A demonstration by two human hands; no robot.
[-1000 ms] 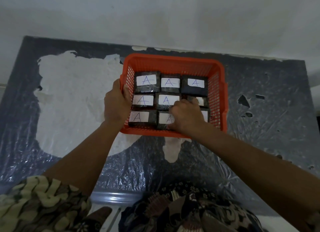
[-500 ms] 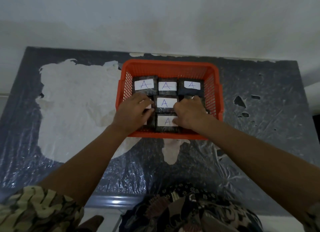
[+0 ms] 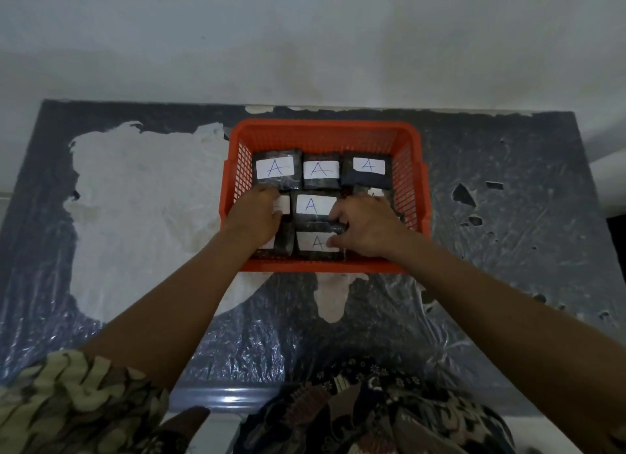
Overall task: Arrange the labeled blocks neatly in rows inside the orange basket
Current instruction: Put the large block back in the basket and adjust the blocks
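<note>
Inside orange basket (image 3: 325,133): labeled blocks (image 3: 316,204) in 3 rows. L hand (image 3: 254,214) flat on 9 o'clock blocks, fingers loose; R hand (image 3: 367,226) at 3 o'clock, grip can't tell.

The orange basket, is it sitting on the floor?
No, the orange basket sits on a table covered with dark plastic sheet, with both hands reaching into it among the labeled blocks.

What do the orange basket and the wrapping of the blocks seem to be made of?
Orange basket: probably moulded plastic, matte, with lattice side walls.
Blocks: dark cores in what looks like thin clear film, shiny and wrinkled; the cores cannot be told.
Labels: seemingly white paper, handwritten "A".
</note>
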